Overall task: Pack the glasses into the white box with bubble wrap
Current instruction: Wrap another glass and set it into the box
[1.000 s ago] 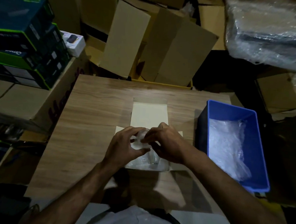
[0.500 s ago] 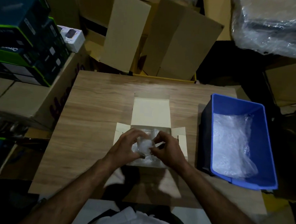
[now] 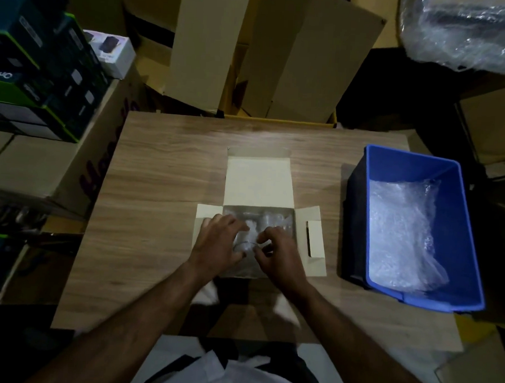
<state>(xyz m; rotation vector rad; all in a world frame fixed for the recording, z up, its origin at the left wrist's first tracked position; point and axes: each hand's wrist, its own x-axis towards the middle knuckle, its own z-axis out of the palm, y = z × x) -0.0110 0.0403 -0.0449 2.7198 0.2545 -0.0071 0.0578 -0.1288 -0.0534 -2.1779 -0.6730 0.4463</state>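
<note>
The glass [image 3: 244, 245] sits low in the white box [image 3: 257, 180], between the 2 hands, among bubble wrap [image 3: 276, 222]. Left hand [image 3: 217, 246] and right hand [image 3: 280, 255] curl round its rim. Brittle, slick, likely light; hold its sides gently.

One white box [image 3: 257, 180] lies open at the middle of the table [image 3: 158, 186], with one glass [image 3: 244, 243] discernible inside amid bubble wrap. One blue bin [image 3: 459, 231] sits at the right edge, holding one crumpled sheet of bubble wrap [image 3: 401, 228]. Two hands: left hand [image 3: 216, 248], right hand [image 3: 280, 257].
</note>
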